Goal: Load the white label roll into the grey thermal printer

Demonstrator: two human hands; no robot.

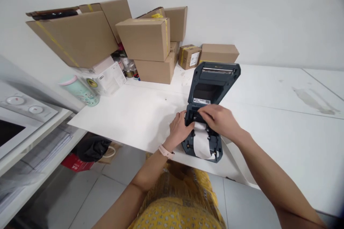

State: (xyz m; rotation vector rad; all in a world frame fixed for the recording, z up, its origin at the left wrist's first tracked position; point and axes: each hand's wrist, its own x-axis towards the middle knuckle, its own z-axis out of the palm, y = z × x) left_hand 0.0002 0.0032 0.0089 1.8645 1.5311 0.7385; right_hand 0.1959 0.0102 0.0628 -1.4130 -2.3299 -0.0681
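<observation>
Probably for easy reach, the counter (282, 139) carries the printer (206, 93) at its near edge, lid (220, 83) raised, I judge, to bare the inside. My right hand (221, 120) curls within, my left hand (179, 127) touches the side, perhaps steadying it; I cannot tell what either grip holds. Paper (202, 144) drapes frontward.

The label printer (205, 93) is dark blue-grey, its paper (201, 144) white. The desk (268, 121) is white, smudged grey toward the right. Brown cartons (146, 41) with yellow tape (56, 43) line its far edge; by its left corner, a mint-green tumbler (83, 92) has a pink lid (68, 80). The wristband (166, 151) is pale pink.
</observation>
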